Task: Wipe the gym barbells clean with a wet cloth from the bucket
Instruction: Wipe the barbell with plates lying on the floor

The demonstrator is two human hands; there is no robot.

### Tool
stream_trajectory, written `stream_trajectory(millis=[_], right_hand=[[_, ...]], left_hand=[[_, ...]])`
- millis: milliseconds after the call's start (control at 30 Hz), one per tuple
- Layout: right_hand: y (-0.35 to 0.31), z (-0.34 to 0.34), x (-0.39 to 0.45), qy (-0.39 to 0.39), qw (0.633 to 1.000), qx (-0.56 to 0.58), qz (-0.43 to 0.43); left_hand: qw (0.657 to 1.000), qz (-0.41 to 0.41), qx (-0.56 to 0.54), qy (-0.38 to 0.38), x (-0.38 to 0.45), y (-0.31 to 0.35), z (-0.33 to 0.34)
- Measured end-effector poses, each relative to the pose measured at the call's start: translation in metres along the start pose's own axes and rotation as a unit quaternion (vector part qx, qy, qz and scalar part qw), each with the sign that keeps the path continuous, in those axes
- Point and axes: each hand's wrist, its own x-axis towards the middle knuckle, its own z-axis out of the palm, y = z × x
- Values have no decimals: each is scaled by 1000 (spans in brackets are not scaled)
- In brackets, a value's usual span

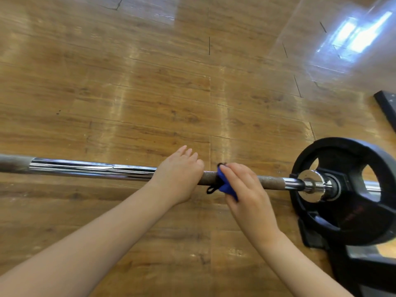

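While the right hand (246, 189) wraps a blue cloth (225, 185) round the barbell (85, 169), the left hand (180, 176) rests flat just beside; the bar may roll, perhaps pinching fingers.

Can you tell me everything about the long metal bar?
The bar is a long, shiny silver rod lying level above the wooden floor. Part of it is rough, dull and brownish-grey. A black weight plate with holes sits on its right end. The left hand rests over the bar with fingers straight. The right hand presses a blue cloth against the rough part. Its left end runs out of view.
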Motion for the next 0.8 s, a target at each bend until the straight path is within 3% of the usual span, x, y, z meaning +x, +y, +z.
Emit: stream_trajectory(millis=[133, 267, 400, 667, 800], right_hand=[[22, -16, -16, 31, 996, -37, 78], [-6, 5, 1, 15, 1000, -10, -10], [1, 7, 5, 2, 999, -5, -34], [37, -20, -18, 40, 997, -43, 55], [-6, 7, 2, 35, 999, 14, -36]], left_hand=[[1000, 3, -20, 13, 0, 0, 1], [1000, 4, -26, 16, 1, 1, -2], [999, 5, -29, 15, -1, 0, -2], [999, 5, -25, 31, 0, 1, 2], [999, -1, -30, 19, 1, 2, 0]])
